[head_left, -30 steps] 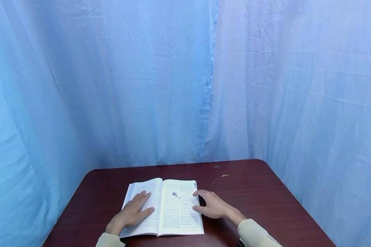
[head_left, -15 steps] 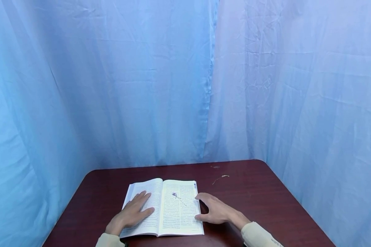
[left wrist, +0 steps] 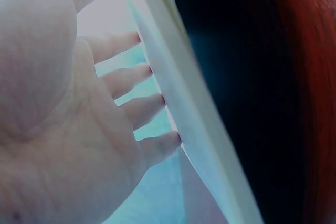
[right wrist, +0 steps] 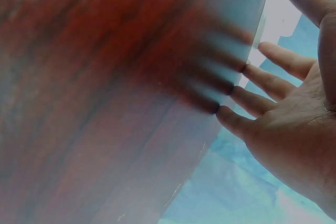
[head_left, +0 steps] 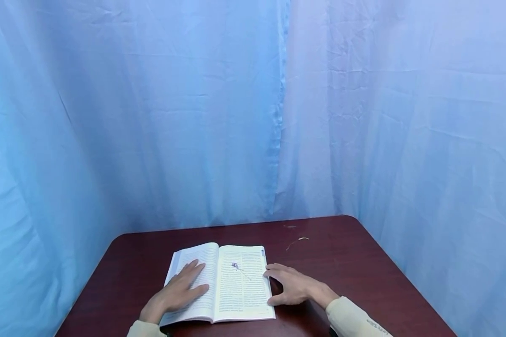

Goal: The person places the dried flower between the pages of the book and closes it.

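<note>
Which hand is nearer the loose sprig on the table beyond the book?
Right. The right hand is at the right edge of the book, with the sprig on the table beyond it; the left hand rests on the left page, farther off.

White-paged book (head_left: 241, 297) with dense print, open face up on the dark reddish-brown table (head_left: 341, 255)

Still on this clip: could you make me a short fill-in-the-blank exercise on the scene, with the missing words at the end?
1. The book on the table lies ____, its printed pages facing up.
2. The left hand rests on the ____ page.
3. A small purple flower lies on the ____ page.
4. The right hand is at the book's ____ edge.

Missing words: open; left; right; right
</note>
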The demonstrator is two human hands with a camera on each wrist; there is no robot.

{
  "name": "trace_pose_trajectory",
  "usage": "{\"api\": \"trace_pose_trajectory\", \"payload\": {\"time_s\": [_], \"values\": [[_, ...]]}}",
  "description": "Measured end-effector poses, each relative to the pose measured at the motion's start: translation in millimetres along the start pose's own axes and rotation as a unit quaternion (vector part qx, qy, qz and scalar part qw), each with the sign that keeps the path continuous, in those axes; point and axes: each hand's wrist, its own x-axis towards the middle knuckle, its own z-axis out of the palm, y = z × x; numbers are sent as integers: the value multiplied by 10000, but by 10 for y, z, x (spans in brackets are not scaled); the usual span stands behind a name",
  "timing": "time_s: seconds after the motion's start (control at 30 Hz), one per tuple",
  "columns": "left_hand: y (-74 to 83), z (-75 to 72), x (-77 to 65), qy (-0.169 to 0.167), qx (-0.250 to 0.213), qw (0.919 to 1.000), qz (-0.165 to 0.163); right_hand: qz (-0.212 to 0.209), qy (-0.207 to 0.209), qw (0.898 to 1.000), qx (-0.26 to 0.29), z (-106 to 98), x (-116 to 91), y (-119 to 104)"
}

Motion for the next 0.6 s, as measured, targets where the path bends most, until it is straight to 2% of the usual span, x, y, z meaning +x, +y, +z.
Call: {"api": "trace_pose_trajectory", "payload": {"time_s": [0.07,0.37,0.6], "values": [[33,-11,-12,-39,42,10000,-4,7,-34,10000,-33,-12,1,-1],[81,-17,-82,-178,188,9990,375,59,-116,9999,48,-22,13,9],[87,-9,-176,-342,459,9952,788,81,-137,9999,45,-12,19,28]]}}
